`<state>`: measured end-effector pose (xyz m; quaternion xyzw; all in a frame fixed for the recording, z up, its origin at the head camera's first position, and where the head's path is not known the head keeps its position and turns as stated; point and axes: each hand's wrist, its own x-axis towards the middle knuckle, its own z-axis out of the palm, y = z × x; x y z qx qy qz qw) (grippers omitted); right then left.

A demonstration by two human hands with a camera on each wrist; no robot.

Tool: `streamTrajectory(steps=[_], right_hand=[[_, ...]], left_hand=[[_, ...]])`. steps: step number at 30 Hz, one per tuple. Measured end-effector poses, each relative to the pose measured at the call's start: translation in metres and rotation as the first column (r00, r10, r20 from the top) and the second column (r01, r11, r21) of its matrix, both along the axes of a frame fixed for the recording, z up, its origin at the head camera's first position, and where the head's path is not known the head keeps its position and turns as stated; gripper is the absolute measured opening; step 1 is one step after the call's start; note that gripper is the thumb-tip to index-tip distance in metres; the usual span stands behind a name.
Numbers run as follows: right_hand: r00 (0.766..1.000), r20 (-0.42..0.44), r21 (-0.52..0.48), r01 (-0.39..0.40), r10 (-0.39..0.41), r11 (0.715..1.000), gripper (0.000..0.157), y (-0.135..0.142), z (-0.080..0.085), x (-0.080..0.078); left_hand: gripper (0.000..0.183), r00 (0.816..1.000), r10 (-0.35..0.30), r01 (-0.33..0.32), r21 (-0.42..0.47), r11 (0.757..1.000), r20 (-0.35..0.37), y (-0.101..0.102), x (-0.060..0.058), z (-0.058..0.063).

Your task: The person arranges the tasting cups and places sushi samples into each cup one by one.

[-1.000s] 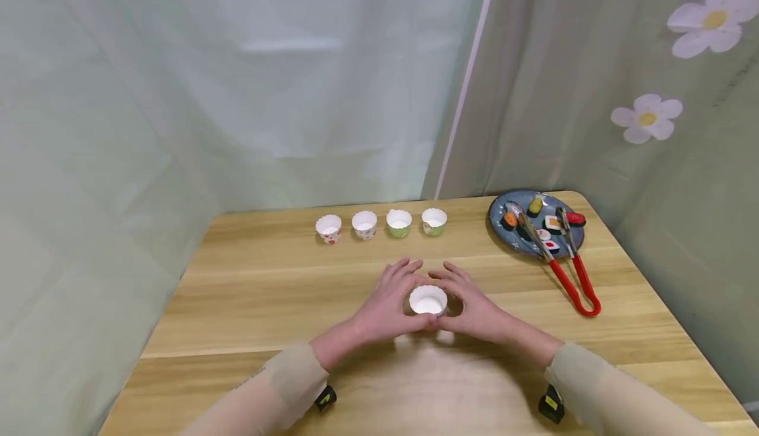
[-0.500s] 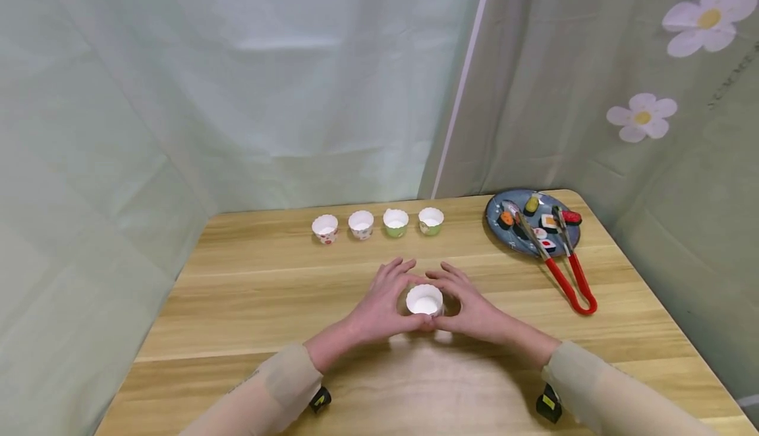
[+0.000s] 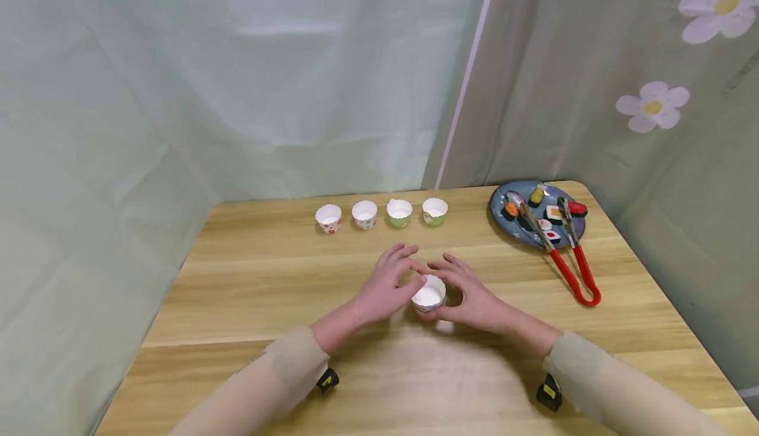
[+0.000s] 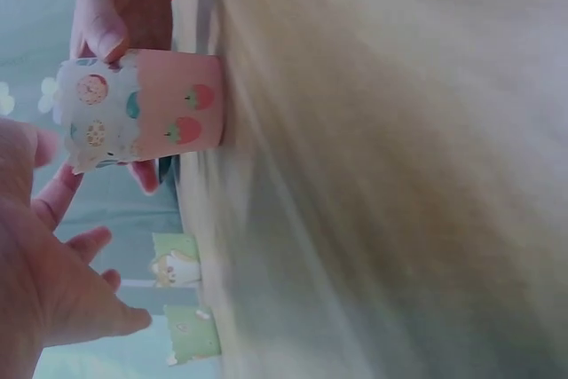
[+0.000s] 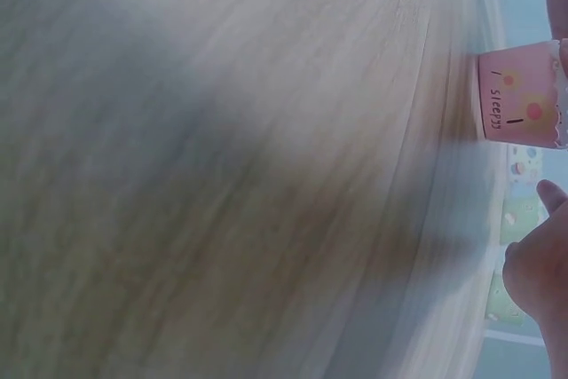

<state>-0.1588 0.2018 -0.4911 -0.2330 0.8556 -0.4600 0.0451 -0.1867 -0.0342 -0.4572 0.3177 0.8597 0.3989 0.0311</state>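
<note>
Nested paper cups (image 4: 142, 108), scallop-edged and tapering, stand on the wood-grained table (image 3: 249, 278).

pink cup (image 5: 520, 95) | reads "sleepy" | right wrist view || curtain (image 3: 694, 179) | faint lettering (image 3: 742, 75) | illegible

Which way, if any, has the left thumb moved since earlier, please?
Yes: in the head view, the left thumb went from the near side of the held cup to its left side, closer to the back row's rightmost cup.
</note>
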Motion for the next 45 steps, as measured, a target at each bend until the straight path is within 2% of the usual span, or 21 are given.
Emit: streamTrajectory(steps=[4, 8, 12, 18, 26, 29, 31, 34, 36, 38, 40, 45], right_hand=[[1.000, -0.007, -0.003, -0.007, 0.007, 1.000, 0.059, 0.002, 0.002, -0.005], [1.000, -0.014, -0.001, -0.016, 0.016, 1.000, 0.059, 0.003, 0.002, -0.007], [1.000, -0.008, 0.006, -0.009, 0.009, 1.000, 0.063, 0.004, 0.002, -0.006], [1.000, -0.018, -0.002, -0.008, 0.008, 1.000, 0.063, 0.002, 0.003, -0.006], [1.000, -0.013, 0.009, 0.000, 0.000, 1.000, 0.064, 0.001, 0.002, -0.004], [1.000, 0.003, 0.013, 0.004, -0.004, 1.000, 0.063, 0.001, 0.002, -0.002], [1.000, 0.010, 0.018, 0.005, -0.005, 1.000, 0.065, 0.001, 0.002, -0.002], [1.000, 0.006, 0.019, -0.001, 0.001, 1.000, 0.065, 0.000, 0.002, -0.001], [1.000, -0.005, 0.019, -0.013, 0.013, 1.000, 0.066, 0.000, 0.002, -0.001], [1.000, -0.012, 0.015, -0.021, 0.021, 1.000, 0.064, 0.000, 0.002, -0.002], [0.999, -0.019, 0.010, -0.030, 0.031, 0.999, 0.064, 0.001, 0.001, -0.002], [0.999, -0.019, 0.003, -0.029, 0.029, 1.000, 0.062, 0.001, 0.000, -0.003]], left_hand=[[0.015, 0.999, 0.050, -0.049, -0.019, 0.999, 0.008, 0.007, -0.010, 0.007], [0.010, 0.997, 0.075, -0.074, -0.059, 0.995, 0.016, 0.010, -0.015, 0.009], [0.011, 0.997, 0.078, -0.076, -0.094, 0.993, 0.014, 0.012, -0.016, 0.011], [0.015, 0.996, 0.080, -0.084, -0.162, 0.983, -0.028, 0.014, -0.015, 0.018], [0.010, 0.995, 0.100, -0.100, -0.122, 0.988, -0.003, 0.013, -0.012, 0.021], [0.014, 0.996, 0.083, -0.084, -0.105, 0.991, -0.009, 0.011, -0.011, 0.019], [0.023, 0.998, 0.056, -0.056, -0.097, 0.994, -0.003, 0.008, -0.010, 0.017], [0.047, 1.000, -0.018, 0.017, -0.099, 0.995, -0.006, 0.000, -0.008, 0.012], [0.066, 0.998, -0.067, 0.065, -0.122, 0.990, -0.007, -0.005, -0.005, 0.008], [0.078, 0.995, -0.102, 0.098, -0.150, 0.984, -0.019, -0.010, -0.003, 0.005], [0.081, 0.993, -0.114, 0.109, -0.166, 0.980, -0.024, -0.011, -0.002, 0.003], [0.070, 0.995, -0.102, 0.098, -0.134, 0.986, -0.021, -0.011, -0.001, 0.002]])
